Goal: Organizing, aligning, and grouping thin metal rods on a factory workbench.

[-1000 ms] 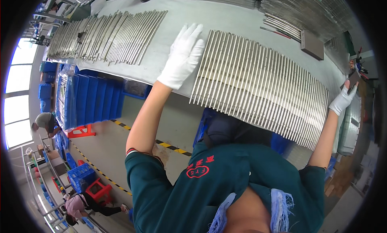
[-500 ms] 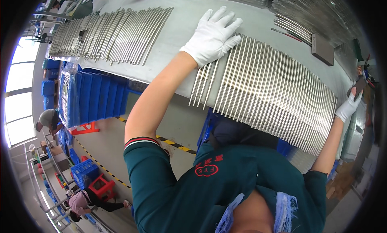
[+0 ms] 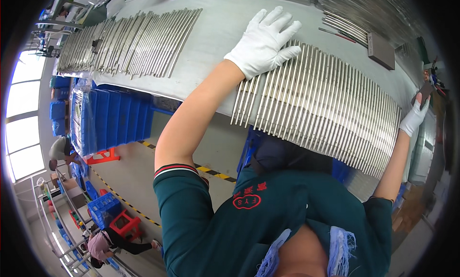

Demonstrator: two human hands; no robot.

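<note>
A row of thin silver metal rods [image 3: 330, 104] lies side by side along the near edge of the table. My left hand [image 3: 263, 43], in a white glove, is spread over the row's left end, its thumb on the rod tops. Below that palm, a few rods [image 3: 246, 101] stand a small gap away from the main row; their upper ends are hidden. Beyond the row's right end, my gloved right hand [image 3: 415, 118] is closed round a dark grey-brown block [image 3: 423, 91].
Another batch of rods [image 3: 129, 42] covers the table's left part, a small dark clip-like piece [image 3: 97, 44] on it. At the back right are several rods [image 3: 346, 25], a grey-brown block [image 3: 381, 51] and plastic-wrapped stacks [image 3: 373, 13]. Blue crates [image 3: 120, 114] stand below left; two people are farther off.
My left hand has shifted right over the row's left end. The few separate rods have come nearer to the main row. My right hand still holds the block, almost in place.
</note>
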